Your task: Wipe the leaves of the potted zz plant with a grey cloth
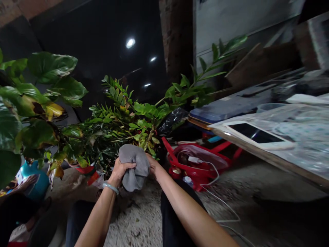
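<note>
Tall across the back, a dark glossy panel (102,44) with bright reflections. In front of it, a broad spread of green leafy plants (115,116), some leaves yellowed. To the right, a table (303,144) under clear plastic, blurred at the far end. Below its near edge, an open red basket (203,178) on the rough grey floor (138,223). Just left of the basket and before the plants, a bunched grey cloth (135,164), up off the floor between both hands. At the cloth's left side, the left hand (119,171), clamped on it, thumb across the front. At its right edge, the right hand (153,164), touching, but with fingers mostly hidden behind the fabric; impossible to tell how closed. Around the left wrist, a pale bangle (111,188). Smallest, a white plug (194,160) in the basket.
</note>
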`<move>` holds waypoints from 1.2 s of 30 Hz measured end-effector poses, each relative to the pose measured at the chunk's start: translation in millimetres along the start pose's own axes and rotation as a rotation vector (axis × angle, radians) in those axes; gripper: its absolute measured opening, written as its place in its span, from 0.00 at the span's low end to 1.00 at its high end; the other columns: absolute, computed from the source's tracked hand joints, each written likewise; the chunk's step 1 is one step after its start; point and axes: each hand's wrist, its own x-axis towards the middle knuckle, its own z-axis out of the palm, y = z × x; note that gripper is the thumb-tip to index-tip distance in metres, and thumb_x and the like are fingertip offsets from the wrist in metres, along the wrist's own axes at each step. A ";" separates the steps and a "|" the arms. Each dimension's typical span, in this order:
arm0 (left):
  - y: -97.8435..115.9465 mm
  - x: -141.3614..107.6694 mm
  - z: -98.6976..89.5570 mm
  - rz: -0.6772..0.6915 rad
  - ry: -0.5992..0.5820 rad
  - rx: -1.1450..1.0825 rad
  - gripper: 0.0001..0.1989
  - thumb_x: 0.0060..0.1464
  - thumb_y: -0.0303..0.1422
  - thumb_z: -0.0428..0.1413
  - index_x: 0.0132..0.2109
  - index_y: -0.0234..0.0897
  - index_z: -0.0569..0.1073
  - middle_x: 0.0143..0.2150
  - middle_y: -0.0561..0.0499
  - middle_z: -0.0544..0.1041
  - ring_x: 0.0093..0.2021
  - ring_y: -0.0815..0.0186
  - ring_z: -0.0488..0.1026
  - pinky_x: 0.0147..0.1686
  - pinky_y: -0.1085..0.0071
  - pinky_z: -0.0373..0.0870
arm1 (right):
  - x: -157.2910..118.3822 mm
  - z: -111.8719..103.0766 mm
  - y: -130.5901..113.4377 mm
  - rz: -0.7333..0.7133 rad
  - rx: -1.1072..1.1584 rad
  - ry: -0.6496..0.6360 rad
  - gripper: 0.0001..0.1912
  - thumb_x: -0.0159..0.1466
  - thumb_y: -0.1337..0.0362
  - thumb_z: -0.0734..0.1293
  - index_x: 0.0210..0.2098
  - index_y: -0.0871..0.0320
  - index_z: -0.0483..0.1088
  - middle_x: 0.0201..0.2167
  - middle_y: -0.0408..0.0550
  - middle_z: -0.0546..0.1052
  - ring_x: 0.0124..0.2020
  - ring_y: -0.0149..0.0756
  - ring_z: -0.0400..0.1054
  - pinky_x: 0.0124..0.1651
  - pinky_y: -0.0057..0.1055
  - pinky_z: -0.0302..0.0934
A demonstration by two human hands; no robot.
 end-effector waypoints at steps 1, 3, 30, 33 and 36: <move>1.3 2.4 3.2 -0.013 -0.002 -0.014 0.23 0.27 0.29 0.71 0.37 0.32 0.80 0.32 0.47 0.82 0.33 0.60 0.76 0.38 0.66 0.73 | -2.4 0.0 -1.3 0.006 -0.001 0.008 0.06 0.51 0.66 0.74 0.29 0.60 0.76 0.24 0.53 0.82 0.32 0.49 0.79 0.40 0.39 0.74; 3.4 5.3 6.7 -0.037 0.007 -0.047 0.22 0.27 0.30 0.71 0.37 0.31 0.80 0.33 0.46 0.82 0.33 0.58 0.77 0.39 0.64 0.73 | -7.5 -0.3 -5.3 0.000 0.000 0.028 0.07 0.51 0.66 0.74 0.30 0.59 0.76 0.24 0.51 0.82 0.31 0.46 0.79 0.39 0.36 0.73; 37.2 -30.4 -68.9 0.035 0.246 -0.108 0.23 0.26 0.31 0.73 0.35 0.34 0.78 0.33 0.47 0.82 0.34 0.57 0.79 0.40 0.62 0.75 | -22.4 -4.7 -12.6 0.017 -0.074 0.238 0.06 0.56 0.69 0.73 0.28 0.56 0.71 0.18 0.41 0.77 0.16 0.30 0.70 0.18 0.22 0.63; 27.8 -43.0 -76.6 -0.067 0.189 -0.104 0.22 0.27 0.32 0.73 0.35 0.33 0.78 0.33 0.44 0.83 0.34 0.54 0.79 0.39 0.60 0.76 | -25.4 -5.1 -12.9 0.032 -0.100 0.255 0.06 0.56 0.70 0.72 0.27 0.57 0.71 0.17 0.41 0.75 0.15 0.29 0.68 0.16 0.21 0.60; 56.7 -44.0 -82.8 0.100 0.220 -0.224 0.27 0.32 0.38 0.73 0.43 0.34 0.78 0.41 0.44 0.83 0.44 0.53 0.80 0.45 0.62 0.76 | -27.8 -3.6 -13.1 0.046 -0.119 0.258 0.06 0.57 0.68 0.72 0.27 0.57 0.71 0.17 0.42 0.75 0.14 0.30 0.68 0.13 0.21 0.57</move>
